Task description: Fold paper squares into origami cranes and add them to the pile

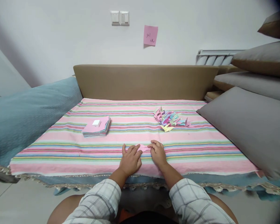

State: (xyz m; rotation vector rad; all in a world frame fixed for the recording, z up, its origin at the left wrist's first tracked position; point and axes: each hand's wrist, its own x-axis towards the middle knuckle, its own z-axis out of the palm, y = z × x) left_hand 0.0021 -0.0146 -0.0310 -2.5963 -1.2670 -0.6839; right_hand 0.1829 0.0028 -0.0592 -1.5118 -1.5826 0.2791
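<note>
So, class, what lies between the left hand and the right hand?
In the head view, pink paper lies on the striped cloth between the left hand and the right hand.

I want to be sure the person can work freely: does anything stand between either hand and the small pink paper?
Nothing visible does. Fingers of the left hand and right hand both appear to touch the pink paper. The paper stack and the pile of folded papers lie farther back, apart from it.

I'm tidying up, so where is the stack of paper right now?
In the head view, the stack of paper lies on the striped cloth, ahead and left of the left hand, under a small white block.
</note>
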